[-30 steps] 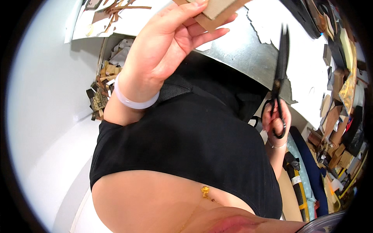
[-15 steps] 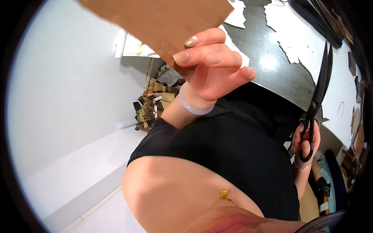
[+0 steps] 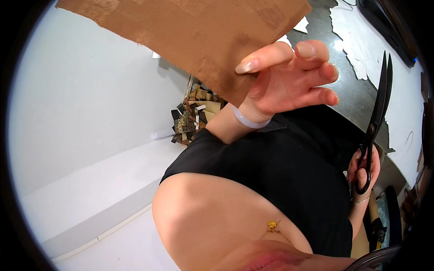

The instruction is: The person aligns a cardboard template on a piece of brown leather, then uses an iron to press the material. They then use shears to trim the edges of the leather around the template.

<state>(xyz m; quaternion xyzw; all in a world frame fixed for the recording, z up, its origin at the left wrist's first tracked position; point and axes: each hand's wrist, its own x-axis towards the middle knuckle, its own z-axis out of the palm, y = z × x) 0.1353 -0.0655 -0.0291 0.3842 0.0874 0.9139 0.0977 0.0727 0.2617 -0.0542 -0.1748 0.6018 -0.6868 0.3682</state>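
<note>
A flat brown sheet of leather-like material (image 3: 194, 38), with faint embossed patches and one ragged edge, is raised at the top of the view. My left hand (image 3: 289, 81), with a pale bangle at the wrist, grips its lower corner; the other fingers are spread, palm showing. Low at the right, my right hand (image 3: 368, 165) has its fingers through the handles of black scissors (image 3: 377, 108). The blades point upward and are nearly together, clear of the sheet.
A table with a dark metal surface (image 3: 316, 38) carries torn white paper (image 3: 357, 38). A black device (image 3: 393, 34) lies at its far right. Several leather-like scraps (image 3: 194, 115) are heaped beyond my left forearm. A white wall (image 3: 95, 90) stands at the left.
The brown sheet and my left hand have shifted right, and more of the sheet shows. My left fingers have spread and turned palm outward. The scissors sit slightly lower and further right.
</note>
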